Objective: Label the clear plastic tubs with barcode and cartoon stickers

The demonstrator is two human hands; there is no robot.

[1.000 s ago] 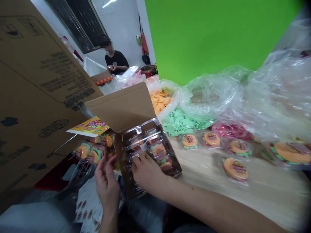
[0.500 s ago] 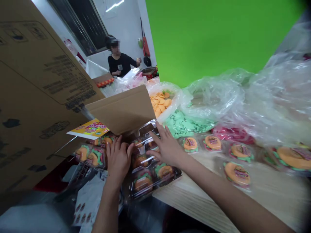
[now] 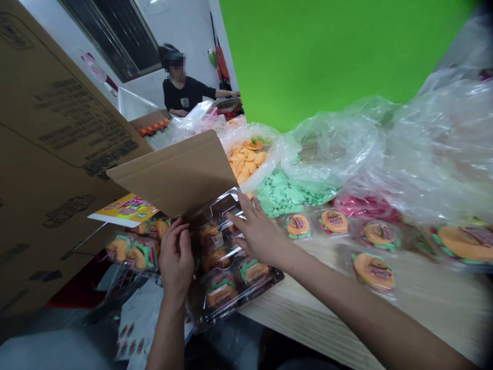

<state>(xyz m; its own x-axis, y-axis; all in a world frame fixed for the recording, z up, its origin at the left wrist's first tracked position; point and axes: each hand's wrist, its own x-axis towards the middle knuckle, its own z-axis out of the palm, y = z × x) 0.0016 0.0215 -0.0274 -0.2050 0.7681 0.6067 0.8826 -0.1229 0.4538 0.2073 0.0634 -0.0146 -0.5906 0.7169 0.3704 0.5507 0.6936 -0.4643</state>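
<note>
A display box (image 3: 238, 300) with a clear plastic lid stands at the table's left edge, its brown cardboard flap (image 3: 177, 172) raised at the back. Several toy burgers (image 3: 222, 295) show through the lid, with orange buns and green layers. My right hand (image 3: 259, 231) lies open on the far right part of the lid, fingers spread. Along the box's left side is my left hand (image 3: 176, 264), fingers loosely bent and thumb apart; where the fingertips touch is partly hidden.
Several single-packed burgers (image 3: 373, 271) lie on the wooden table (image 3: 308, 313). Plastic bags hold orange pieces (image 3: 246, 159) and green pieces (image 3: 292, 194). More packed burgers (image 3: 133, 252) and a yellow card (image 3: 125, 209) are left of the box. A large carton (image 3: 50, 169) rises at left. A person (image 3: 187, 92) sits behind.
My left hand has drawn from the box's top to its left side, its fingers now more bent. My right hand stays on the lid. The person behind has stretched an arm out sideways.
</note>
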